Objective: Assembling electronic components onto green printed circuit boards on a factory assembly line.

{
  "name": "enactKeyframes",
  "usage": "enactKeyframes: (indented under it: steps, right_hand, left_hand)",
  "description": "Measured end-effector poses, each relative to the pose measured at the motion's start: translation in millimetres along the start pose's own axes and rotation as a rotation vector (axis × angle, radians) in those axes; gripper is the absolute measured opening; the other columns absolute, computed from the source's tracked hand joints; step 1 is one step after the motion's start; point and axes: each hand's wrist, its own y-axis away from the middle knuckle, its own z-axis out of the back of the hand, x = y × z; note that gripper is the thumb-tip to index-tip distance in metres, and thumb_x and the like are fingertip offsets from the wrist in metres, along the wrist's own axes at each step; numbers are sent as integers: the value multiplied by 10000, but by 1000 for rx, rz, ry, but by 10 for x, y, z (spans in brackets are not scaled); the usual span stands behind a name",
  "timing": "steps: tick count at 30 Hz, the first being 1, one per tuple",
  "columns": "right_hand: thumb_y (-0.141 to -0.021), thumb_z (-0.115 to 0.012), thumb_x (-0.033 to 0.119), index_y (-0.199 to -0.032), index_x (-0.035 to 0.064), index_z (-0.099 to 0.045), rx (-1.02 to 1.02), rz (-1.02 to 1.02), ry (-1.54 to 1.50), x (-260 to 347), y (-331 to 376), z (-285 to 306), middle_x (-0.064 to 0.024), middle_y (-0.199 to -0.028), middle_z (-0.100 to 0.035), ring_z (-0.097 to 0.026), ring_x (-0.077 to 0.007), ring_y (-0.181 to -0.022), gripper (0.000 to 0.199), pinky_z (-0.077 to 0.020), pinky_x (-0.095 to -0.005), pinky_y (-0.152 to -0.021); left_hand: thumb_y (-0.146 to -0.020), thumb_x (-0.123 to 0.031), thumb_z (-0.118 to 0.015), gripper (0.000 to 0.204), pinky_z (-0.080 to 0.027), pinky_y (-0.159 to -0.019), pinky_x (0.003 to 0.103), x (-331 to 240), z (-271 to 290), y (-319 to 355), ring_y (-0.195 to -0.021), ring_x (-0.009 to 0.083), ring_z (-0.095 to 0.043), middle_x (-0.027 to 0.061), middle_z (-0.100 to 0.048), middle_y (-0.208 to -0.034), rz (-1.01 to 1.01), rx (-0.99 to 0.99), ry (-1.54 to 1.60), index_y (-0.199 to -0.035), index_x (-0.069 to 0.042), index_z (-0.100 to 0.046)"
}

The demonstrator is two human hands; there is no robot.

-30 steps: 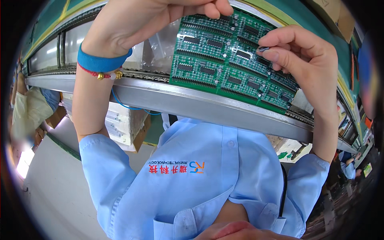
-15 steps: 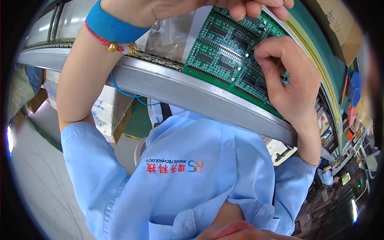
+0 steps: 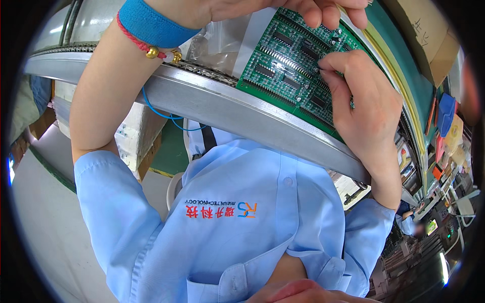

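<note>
A green circuit board with rows of black chips, pin rows and small round capacitors lies on the rail-edged line in front of me. Over its right part, my right hand has thumb and index finger pinched together close to the board; what they hold, if anything, is too small to name. My left hand reaches across the board's far edge with curled fingers, partly cut off by the picture's top. Thin metal ends show by its fingertips, but the thing itself is unclear. A blue band circles my left wrist.
A grey metal rail with a chain runs between me and the board. Left of the board lies a clear plastic bag. A cardboard box stands at the far right, near a blue bin. A blue cord hangs below the rail.
My right thumb and index finger have drawn together into a tighter pinch and shifted slightly left over the board. The board sits slightly farther right in view. My left hand stays at its far edge.
</note>
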Motion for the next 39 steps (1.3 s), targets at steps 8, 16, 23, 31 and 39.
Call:
enactKeyframes:
  steps: [8, 16, 23, 31, 39]
  right_hand:
    - [-776, -682, -65, -969, 3, -642, -97, -163, -155, 37, 217, 281, -84, -910, -654, -592, -138, -731, 209, -467, -230, -611]
    - [-761, -673, -62, -944, 31, -642, -180, -292, -302, -160, 542, 310, -45, -930, -638, -545, -117, -658, 208, -413, -207, -523]
    - [-813, -669, -30, -1004, 5, -648, -182, -325, -288, -245, 675, 318, -65, -1010, -637, -530, -80, -715, 195, -409, -192, -615]
    - [-828, -670, 9, -1011, 9, -645, -182, -282, -249, -321, 719, 365, -46, -1009, -626, -507, -84, -723, 185, -392, -203, -626]
    - [-832, -658, -1, -1025, 8, -648, -182, -242, -277, -340, 755, 370, -58, -1015, -615, -507, -90, -726, 194, -400, -209, -628]
  left_hand:
    - [-924, -142, -610, 270, -539, -557, 193, -70, -139, 114, -655, 122, -662, 149, -687, -1020, 194, -10, 17, -1113, 52, -601]
    - [-904, -195, -632, 172, -316, -420, 192, 5, -476, 525, -499, 41, -494, 15, -633, -713, 368, -291, -210, -968, -36, -617]
    - [-886, -135, -656, 154, -287, -529, 176, 130, -515, 607, -577, -8, -377, -103, -448, -589, 254, -216, -696, -977, -12, -640]
    - [-858, -74, -666, 144, -328, -500, 211, 238, -622, 674, -501, 49, -388, -17, -432, -505, 4, -101, -1208, -995, -35, -642]
    - [-834, -44, -681, 141, -323, -450, 242, 272, -609, 695, -450, 93, -413, 21, -468, -508, -137, -47, -1333, -969, -54, -640]
